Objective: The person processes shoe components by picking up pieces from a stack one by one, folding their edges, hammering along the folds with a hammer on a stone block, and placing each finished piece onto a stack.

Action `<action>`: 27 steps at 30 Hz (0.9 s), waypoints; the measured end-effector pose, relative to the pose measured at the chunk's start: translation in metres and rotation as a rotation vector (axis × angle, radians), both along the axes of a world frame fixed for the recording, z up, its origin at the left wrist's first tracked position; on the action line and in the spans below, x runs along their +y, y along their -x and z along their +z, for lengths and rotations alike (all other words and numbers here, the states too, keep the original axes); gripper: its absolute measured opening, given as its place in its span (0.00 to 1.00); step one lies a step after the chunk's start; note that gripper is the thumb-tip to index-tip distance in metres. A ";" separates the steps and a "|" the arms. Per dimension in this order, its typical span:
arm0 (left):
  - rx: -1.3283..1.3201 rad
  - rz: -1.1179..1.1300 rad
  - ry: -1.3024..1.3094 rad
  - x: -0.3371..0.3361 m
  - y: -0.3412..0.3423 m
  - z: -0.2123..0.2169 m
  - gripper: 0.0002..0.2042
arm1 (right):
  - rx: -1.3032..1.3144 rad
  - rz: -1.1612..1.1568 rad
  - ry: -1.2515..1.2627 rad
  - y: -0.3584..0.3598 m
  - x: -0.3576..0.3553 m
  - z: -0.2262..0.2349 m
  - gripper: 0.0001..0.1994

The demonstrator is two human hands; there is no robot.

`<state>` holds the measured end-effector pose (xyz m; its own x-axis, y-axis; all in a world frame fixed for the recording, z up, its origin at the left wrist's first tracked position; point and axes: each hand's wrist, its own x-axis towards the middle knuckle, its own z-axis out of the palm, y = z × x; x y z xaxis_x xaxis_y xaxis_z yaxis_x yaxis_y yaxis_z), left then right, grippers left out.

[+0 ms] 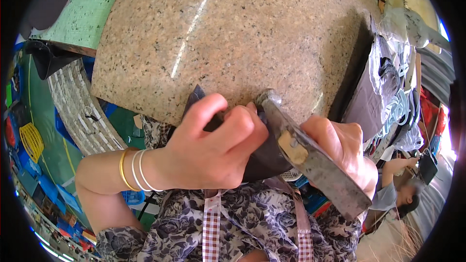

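Note:
My right hand (pixel 337 143) is wrapped round a hammer (pixel 330 179). Its long, worn grey metal head slants across the view, with a wooden handle end showing in the head; the rest of the handle is hidden. The round striking face points down near the front edge of a speckled stone slab (pixel 247 34). Just beside it, my left hand (pixel 218 140) has its fingers bent over a dark, thin, flexible piece (pixel 262 167), leather-like, at the slab's front edge. One pointed corner of this piece sticks out past my fingers. My hand hides much of it.
A white line is marked on the slab. To the right lie dark sheets (pixel 366 92) and clear plastic bags. At far left is a pale green board (pixel 85 12) with a dark piece below it. A yellow basket (pixel 31 142) stands lower left. Another person (pixel 398 184) is at lower right.

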<state>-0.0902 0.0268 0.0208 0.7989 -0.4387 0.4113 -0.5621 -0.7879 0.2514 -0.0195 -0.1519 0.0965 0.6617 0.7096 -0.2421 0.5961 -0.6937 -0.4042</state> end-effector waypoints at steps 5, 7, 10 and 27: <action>0.209 0.027 0.248 0.012 0.006 -0.015 0.17 | -0.108 -0.104 0.105 0.004 0.007 0.005 0.08; 0.169 0.013 0.281 0.016 0.014 -0.019 0.16 | -0.166 -0.121 -0.033 0.006 0.008 0.005 0.11; 0.183 -0.058 0.231 0.023 0.008 -0.017 0.14 | 0.028 0.002 -0.254 -0.001 -0.006 -0.013 0.11; -0.244 -0.401 0.422 -0.103 -0.260 0.033 0.21 | -0.942 -0.419 -0.212 0.012 -0.119 0.011 0.10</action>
<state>0.1699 -0.0761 0.0534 0.4678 -0.4451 0.7636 -0.8734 -0.3654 0.3221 -0.0312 -0.2712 0.1079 0.7201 0.3482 0.6002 0.4615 -0.8863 -0.0394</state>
